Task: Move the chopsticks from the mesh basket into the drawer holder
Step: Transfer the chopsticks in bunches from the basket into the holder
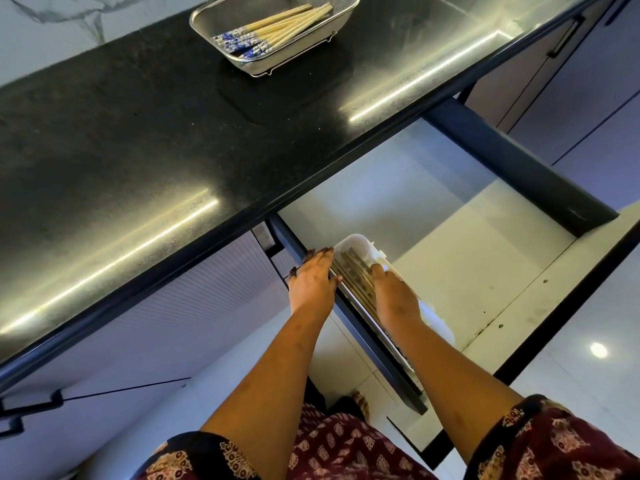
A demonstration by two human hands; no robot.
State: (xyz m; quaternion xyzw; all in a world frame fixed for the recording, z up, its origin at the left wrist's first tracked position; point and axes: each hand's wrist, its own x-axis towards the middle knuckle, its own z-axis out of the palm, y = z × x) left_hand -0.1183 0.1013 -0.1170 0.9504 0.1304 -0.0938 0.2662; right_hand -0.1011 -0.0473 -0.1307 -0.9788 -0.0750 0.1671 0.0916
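Observation:
A steel mesh basket (341, 15) stands at the back of the black counter and holds several bamboo chopsticks (277, 29) with blue-and-white patterned ends. Below the counter an open drawer (450, 244) contains a white plastic holder (356, 242) lying along its left side, with several chopsticks (353, 271) inside. My left hand (311, 282) rests with straight fingers on the drawer's left rail beside the holder. My right hand (394, 296) lies over the holder, fingers down on the chopsticks in it; whether they curl round any is hidden.
The black counter (138, 150) overhangs the back of the drawer. The drawer's white floor (467, 271) lies to the right of the holder. Pale cabinet fronts (156, 323) with dark handles sit left and upper right. My patterned sleeves fill the bottom edge.

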